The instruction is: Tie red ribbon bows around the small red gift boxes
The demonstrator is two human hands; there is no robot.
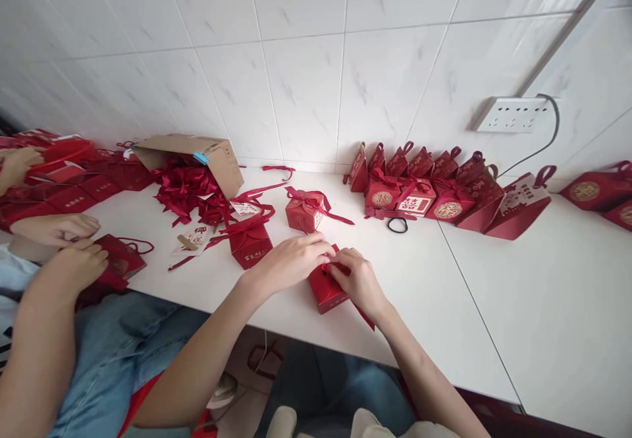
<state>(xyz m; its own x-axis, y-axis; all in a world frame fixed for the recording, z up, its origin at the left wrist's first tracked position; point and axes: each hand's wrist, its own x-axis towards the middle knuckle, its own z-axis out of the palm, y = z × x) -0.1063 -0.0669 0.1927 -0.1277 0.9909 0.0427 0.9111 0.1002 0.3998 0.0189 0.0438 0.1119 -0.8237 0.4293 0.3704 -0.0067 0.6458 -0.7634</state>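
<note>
A small red gift box (328, 293) stands on the white table in front of me, with a red ribbon (364, 316) trailing off its right side. My left hand (301, 257) reaches over the box top, thumb and fingers pinched on the ribbon. From the right, my right hand (359, 276) also pinches ribbon there, its fingertips close to the left ones. The knot is mostly covered by my fingers. Just left of my hands stands another red box (251, 246) tied with ribbon. Behind them is a smaller red box (305, 211) with a bow.
A cardboard box (222, 161) lies tipped at the back left, spilling red ribbons (185, 188). Several red boxes (415, 201) line the wall at right, near a black band (397, 225). A co-worker's hands (74, 257) handle a red box (121, 257) at left. A power strip (516, 115) hangs on the wall.
</note>
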